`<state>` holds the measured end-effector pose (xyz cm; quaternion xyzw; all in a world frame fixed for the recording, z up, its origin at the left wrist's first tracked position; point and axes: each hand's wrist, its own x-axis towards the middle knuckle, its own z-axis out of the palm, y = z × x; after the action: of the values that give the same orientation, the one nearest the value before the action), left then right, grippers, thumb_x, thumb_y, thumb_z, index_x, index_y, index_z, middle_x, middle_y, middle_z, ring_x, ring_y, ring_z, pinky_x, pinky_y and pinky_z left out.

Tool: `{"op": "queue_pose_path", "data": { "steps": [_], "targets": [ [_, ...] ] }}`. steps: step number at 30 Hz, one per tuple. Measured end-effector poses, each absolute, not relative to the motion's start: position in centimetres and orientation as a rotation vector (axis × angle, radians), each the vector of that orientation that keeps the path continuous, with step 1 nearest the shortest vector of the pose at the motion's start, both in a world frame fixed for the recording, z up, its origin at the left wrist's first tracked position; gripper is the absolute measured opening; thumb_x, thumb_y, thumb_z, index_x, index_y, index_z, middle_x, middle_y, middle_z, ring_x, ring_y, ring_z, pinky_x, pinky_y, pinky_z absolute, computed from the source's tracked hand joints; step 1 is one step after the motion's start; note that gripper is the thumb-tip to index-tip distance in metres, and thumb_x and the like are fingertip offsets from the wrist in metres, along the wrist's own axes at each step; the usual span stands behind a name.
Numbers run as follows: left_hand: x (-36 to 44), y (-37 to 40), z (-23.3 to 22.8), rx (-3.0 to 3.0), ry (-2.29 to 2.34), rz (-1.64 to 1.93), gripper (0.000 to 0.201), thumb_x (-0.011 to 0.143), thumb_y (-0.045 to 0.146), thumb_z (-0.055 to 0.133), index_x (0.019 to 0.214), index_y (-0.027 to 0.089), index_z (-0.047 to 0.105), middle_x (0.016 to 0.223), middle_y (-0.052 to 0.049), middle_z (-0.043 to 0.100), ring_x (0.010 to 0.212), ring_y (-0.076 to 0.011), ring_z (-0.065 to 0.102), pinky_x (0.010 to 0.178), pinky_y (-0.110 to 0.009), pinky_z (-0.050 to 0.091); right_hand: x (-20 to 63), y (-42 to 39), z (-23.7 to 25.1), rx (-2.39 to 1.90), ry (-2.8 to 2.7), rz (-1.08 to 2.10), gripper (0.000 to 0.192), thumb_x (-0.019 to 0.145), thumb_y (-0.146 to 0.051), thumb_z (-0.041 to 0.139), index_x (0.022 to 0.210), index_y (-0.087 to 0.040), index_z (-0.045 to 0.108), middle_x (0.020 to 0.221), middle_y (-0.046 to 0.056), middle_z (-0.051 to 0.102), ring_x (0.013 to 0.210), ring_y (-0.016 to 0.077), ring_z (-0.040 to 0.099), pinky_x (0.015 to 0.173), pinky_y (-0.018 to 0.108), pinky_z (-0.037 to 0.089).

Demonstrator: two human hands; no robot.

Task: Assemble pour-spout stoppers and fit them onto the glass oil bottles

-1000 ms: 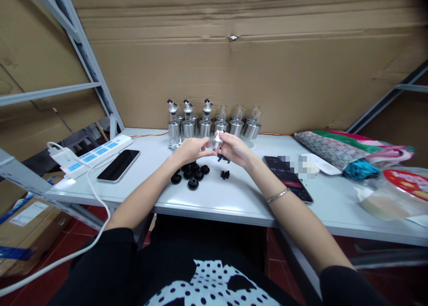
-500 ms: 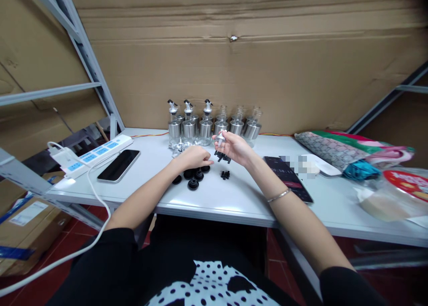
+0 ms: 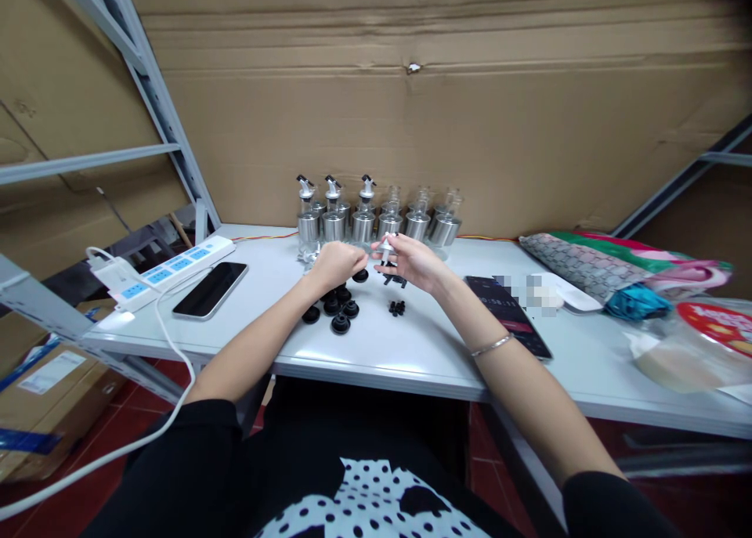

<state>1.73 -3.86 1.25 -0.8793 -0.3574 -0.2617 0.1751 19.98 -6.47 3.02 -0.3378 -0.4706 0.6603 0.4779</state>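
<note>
From the head camera, both bare hands meet above the middle of the white worktop, just in front of a row of small glass-and-steel dispenser bottles that stands at the far edge against a cardboard wall. The right hand pinches a small silver pour spout between thumb and fingertips, its grip closed narrowly on the part and held a little above the surface. The left hand has its fingers curled, and a black stopper sits at its fingertips; whether that grip actually clasps the stopper cannot be told. Below and nearer lies a cluster of black stoppers, and to their right a few small black pieces. The three bottles on the left of the row carry spouts; the three on the right look uncapped.

Left of the hands lies a dark phone beside a white power strip with a white cable running off the near edge. On the right lie a second phone with a lit screen, a patterned cloth bag and a clear plastic bag. A thin bracelet circles the right wrist.
</note>
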Motion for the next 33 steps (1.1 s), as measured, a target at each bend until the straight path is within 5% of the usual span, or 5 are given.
{"op": "queue_pose_path", "data": {
  "steps": [10, 17, 26, 33],
  "targets": [
    [2.3, -4.5, 1.3, -2.468, -1.280, -1.216, 0.038, 0.089, 0.027, 0.043, 0.052, 0.016, 0.047, 0.050, 0.000, 0.053, 0.048, -0.0104, 0.044, 0.050, -0.025, 0.023, 19.4, -7.1, 3.5, -0.645, -1.229, 1.642, 0.009, 0.084, -0.026, 0.059, 0.084, -0.020, 0.054, 0.092, 0.004, 0.069, 0.075, 0.0138, 0.065, 0.069, 0.031, 0.056],
    [2.5, -4.9, 1.6, -2.668, -1.192, -1.425, 0.019, 0.090, 0.028, 0.042, 0.081, 0.017, 0.054, 0.063, 0.002, 0.055, 0.055, -0.0092, 0.050, 0.055, -0.020, 0.034, 19.5, -6.8, 3.5, -0.607, -1.174, 1.545, 0.010, 0.084, -0.029, 0.059, 0.083, -0.020, 0.055, 0.089, 0.003, 0.070, 0.075, 0.0140, 0.066, 0.066, 0.029, 0.055],
    [2.2, -4.6, 1.6, -2.850, -0.802, -1.292, 0.023, 0.089, 0.022, 0.044, 0.106, 0.014, 0.057, 0.090, -0.005, 0.060, 0.069, -0.0104, 0.056, 0.069, -0.022, 0.045, 20.1, -6.2, 3.4, -0.634, -1.165, 1.367, 0.022, 0.076, -0.039, 0.068, 0.084, -0.022, 0.055, 0.099, 0.002, 0.068, 0.081, 0.0153, 0.065, 0.068, 0.031, 0.056],
    [2.2, -4.5, 1.7, -2.926, -0.787, -1.319, 0.021, 0.089, 0.024, 0.048, 0.104, 0.014, 0.059, 0.084, -0.003, 0.060, 0.062, -0.0094, 0.056, 0.067, -0.023, 0.047, 20.0, -6.1, 3.4, -0.644, -1.235, 1.272, 0.030, 0.073, -0.046, 0.067, 0.084, -0.023, 0.053, 0.099, 0.001, 0.067, 0.082, 0.0148, 0.065, 0.067, 0.029, 0.055]
  ]
}}
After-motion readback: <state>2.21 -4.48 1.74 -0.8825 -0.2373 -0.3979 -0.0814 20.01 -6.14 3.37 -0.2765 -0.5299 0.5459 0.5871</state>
